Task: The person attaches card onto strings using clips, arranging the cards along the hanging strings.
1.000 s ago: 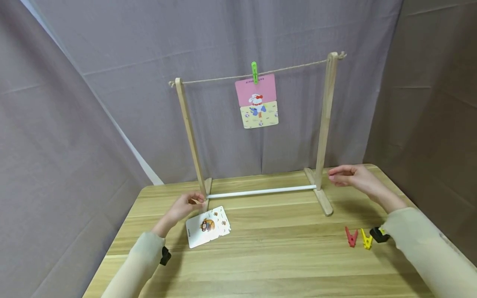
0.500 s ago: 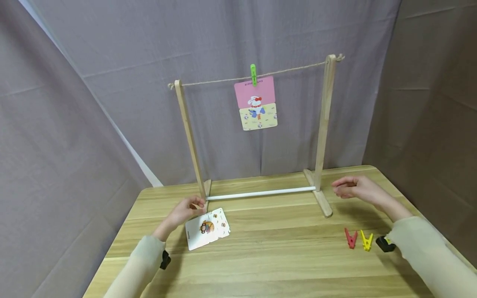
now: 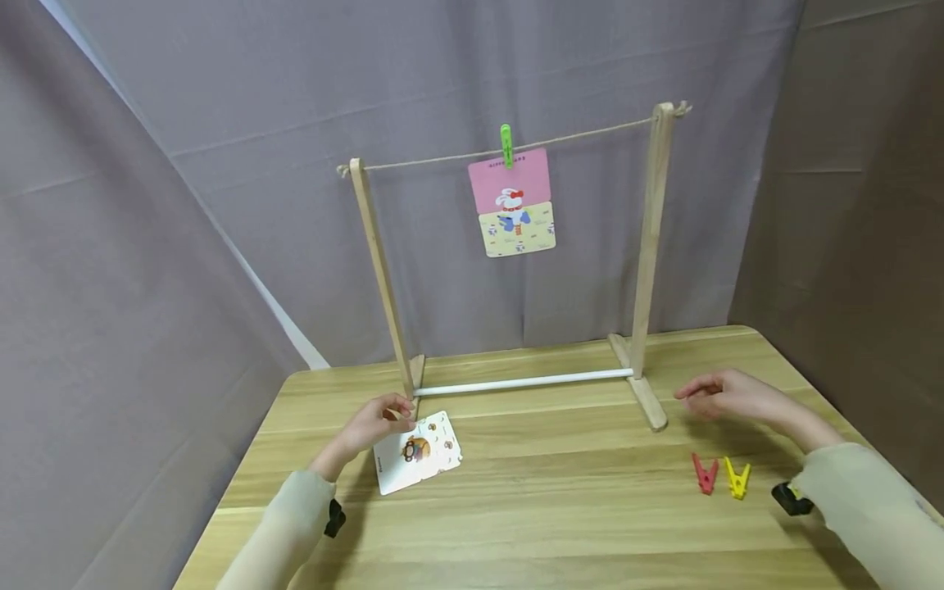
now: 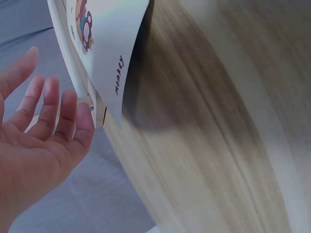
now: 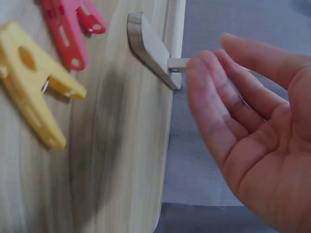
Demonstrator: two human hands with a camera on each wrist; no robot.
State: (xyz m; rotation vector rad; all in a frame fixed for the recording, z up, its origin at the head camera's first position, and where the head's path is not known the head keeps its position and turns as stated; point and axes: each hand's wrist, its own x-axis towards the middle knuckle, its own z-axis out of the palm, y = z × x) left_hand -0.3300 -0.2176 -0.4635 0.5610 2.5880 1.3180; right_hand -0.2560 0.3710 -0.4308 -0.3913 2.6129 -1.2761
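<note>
In the head view my left hand [image 3: 372, 428] hovers over the back left corner of a white monkey card [image 3: 413, 459] lying on the table. Its fingers are loosely bent with nothing between them, as the left wrist view also shows. My right hand [image 3: 745, 399], fingers relaxed and holding nothing, is above the table, right of the stand's foot. In front of it lie a red clothespin [image 3: 705, 475] and a yellow clothespin [image 5: 36, 82]. Higher up, a green clothespin [image 3: 506, 146] fastens a pink and yellow rabbit card [image 3: 513, 202] to the rope [image 3: 442, 157].
A wooden stand [image 3: 649, 246] carries the rope between its two posts, with a white rod [image 3: 524, 383] joining them low down. Grey cloth [image 3: 295, 82] hangs behind and to the left of the wooden table [image 3: 546, 524]; a brownish cloth [image 3: 863, 246] hangs at the right.
My right hand has come down and nearer to me, closer to the red and yellow clothespins. The left hand stays by the monkey card almost unmoved.
</note>
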